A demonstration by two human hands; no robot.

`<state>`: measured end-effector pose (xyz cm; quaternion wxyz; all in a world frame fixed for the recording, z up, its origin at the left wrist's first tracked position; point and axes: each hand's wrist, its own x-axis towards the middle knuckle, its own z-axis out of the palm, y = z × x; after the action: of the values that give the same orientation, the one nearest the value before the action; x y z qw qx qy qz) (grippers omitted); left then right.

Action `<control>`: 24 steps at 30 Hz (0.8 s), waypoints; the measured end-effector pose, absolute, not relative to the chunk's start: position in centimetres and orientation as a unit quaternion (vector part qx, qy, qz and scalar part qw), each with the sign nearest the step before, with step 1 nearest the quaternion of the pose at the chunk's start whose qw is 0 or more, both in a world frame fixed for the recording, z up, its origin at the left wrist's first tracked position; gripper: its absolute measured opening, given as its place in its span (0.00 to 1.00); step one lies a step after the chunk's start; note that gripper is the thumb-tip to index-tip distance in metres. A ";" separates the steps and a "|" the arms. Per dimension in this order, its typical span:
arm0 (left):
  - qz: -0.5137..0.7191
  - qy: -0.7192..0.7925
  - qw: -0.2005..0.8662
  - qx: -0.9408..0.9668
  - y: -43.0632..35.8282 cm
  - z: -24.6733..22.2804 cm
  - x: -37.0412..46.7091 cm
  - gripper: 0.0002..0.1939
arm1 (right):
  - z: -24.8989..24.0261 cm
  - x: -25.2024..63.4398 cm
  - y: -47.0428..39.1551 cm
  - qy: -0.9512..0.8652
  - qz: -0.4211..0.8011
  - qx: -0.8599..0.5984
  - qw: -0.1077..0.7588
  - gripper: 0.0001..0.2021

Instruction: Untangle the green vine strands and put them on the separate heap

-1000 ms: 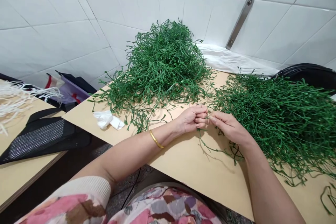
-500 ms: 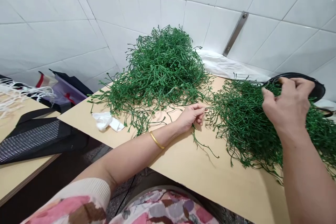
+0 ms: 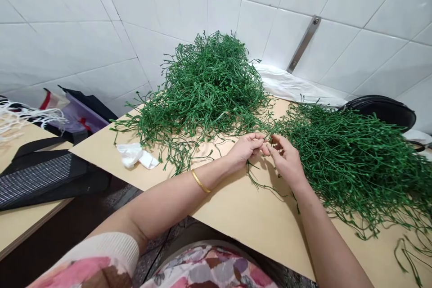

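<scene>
My left hand [image 3: 248, 150] is closed in a pinch on a thin green cord [image 3: 261, 183], whose tail hangs below the fingers and lies on the table. Right beside its fingertips, my right hand [image 3: 286, 159] also has thumb and finger brought together at the cord; the exact grip is too small to see. Behind my hands rises a tall heap of green cords [image 3: 216, 85] with small knotted ends. A second, lower pile of the same cords [image 3: 364, 157] spreads to the right of my right hand.
A crumpled white tissue [image 3: 137, 155] lies on the wooden table [image 3: 229, 216] at left. White cloth [image 3: 293, 83] and a round black object [image 3: 381, 110] sit along the tiled wall. A second table on the left holds a black bag [image 3: 50, 180] and white cords [image 3: 30, 117].
My right hand has come left and down from above the right-hand pile to meet my left hand's fingertips. My left hand has stayed in place, still pinching the cord.
</scene>
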<state>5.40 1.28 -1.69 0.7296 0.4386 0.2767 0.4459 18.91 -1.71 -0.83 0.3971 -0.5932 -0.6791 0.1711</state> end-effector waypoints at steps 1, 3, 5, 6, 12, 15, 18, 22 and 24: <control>0.442 0.283 0.728 0.441 1.3 -1.7 5.4 0.03 | -0.9 19.1 -1.5 -0.670 0.193 -0.593 0.403 0.16; 0.433 0.292 0.723 0.452 1.3 -1.8 5.5 0.03 | -1.0 19.4 -1.4 -0.661 0.219 -0.589 0.410 0.14; 0.426 0.304 0.711 0.470 1.1 -1.7 5.6 0.05 | -1.0 19.7 -1.4 -0.664 0.222 -0.584 0.411 0.13; 0.424 0.314 0.700 0.482 0.9 -1.7 5.7 0.06 | -1.1 19.9 -1.4 -0.669 0.216 -0.583 0.408 0.12; 0.424 0.340 0.649 0.533 0.4 -1.4 5.9 0.12 | -1.1 20.0 -1.5 -0.719 0.141 -0.572 0.369 0.05; 0.436 0.368 0.630 0.527 0.5 -1.5 6.0 0.11 | -0.9 19.8 -1.7 -0.718 0.189 -0.570 0.353 0.05; 0.452 0.377 0.625 0.513 0.5 -1.6 6.2 0.10 | -0.7 19.7 -1.8 -0.695 0.278 -0.550 0.370 0.05; 0.466 0.352 0.670 0.458 0.4 -1.4 6.3 0.09 | -0.8 19.7 -1.8 -0.649 0.391 -0.514 0.402 0.08; 0.461 0.335 0.710 0.413 0.4 -1.3 6.2 0.08 | -0.8 19.8 -1.7 -0.629 0.399 -0.523 0.414 0.11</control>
<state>6.17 0.44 -1.30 0.7104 0.4130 0.3354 0.4608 19.76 -1.73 -0.82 0.4144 -0.5234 -0.6288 0.3987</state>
